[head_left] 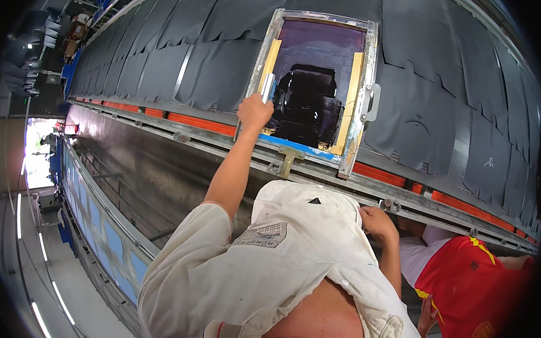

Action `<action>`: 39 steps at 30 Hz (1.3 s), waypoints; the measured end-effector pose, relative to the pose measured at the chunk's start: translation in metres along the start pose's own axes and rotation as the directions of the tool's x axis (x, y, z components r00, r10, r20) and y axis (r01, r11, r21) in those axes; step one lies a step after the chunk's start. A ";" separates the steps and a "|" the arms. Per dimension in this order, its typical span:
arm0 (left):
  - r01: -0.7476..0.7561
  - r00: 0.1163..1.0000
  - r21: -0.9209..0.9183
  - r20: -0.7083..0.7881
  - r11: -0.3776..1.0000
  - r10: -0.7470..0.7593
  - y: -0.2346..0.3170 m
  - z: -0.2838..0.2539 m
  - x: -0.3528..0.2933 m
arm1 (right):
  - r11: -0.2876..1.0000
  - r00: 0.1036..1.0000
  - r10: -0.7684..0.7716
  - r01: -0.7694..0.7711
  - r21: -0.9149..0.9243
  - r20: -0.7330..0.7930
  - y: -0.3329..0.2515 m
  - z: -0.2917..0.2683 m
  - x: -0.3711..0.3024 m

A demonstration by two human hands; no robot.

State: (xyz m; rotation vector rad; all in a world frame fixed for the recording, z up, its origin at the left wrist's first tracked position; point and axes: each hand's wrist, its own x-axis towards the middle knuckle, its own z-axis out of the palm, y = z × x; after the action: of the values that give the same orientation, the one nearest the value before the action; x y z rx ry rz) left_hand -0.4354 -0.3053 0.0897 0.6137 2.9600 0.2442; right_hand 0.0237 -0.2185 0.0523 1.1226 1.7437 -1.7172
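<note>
My left hand [255, 113] is wrapped round the handle of a squeegee [267, 89], silver with a blue side. The squeegee stands inside the left part of a printing screen [370, 58], a metal frame with yellowish strips along its inner sides. Wet black ink [306, 107] lies in a thick patch on the dark purple mesh, to the right of the squeegee. My right hand [378, 225] rests at my waist against the edge of my pale shirt [307, 225]. Its fingers are curled, and whatever they pinch is hidden.
Dark grey sheet panels [223, 70] cover the long table on both sides of the screen. A metal rail [205, 143] with stops and a bracket [290, 161] runs along its near edge. Close on my right stands a person in a red and white shirt [464, 292]. Another long table [99, 213] lies behind me.
</note>
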 end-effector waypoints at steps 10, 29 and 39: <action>-0.457 0.862 -0.168 0.160 0.873 0.482 0.042 0.014 0.002 | 0.905 0.688 -0.418 0.371 -0.208 -0.593 -0.148 -0.109 0.092; -0.772 0.468 -0.447 0.082 0.452 0.880 0.078 0.036 0.144 | 0.968 0.445 -0.230 0.013 -0.250 -0.866 -0.214 -0.125 0.210; -0.789 0.442 -0.399 0.162 0.468 0.882 0.112 0.037 0.189 | 0.663 0.747 -0.615 0.315 -0.680 -0.253 -0.356 -0.115 0.244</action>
State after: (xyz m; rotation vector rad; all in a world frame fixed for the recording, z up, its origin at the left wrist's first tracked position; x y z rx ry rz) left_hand -0.5599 -0.1223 0.0600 1.8463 1.9421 0.5273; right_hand -0.3709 -0.0124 0.0899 0.8404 2.8471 -0.9698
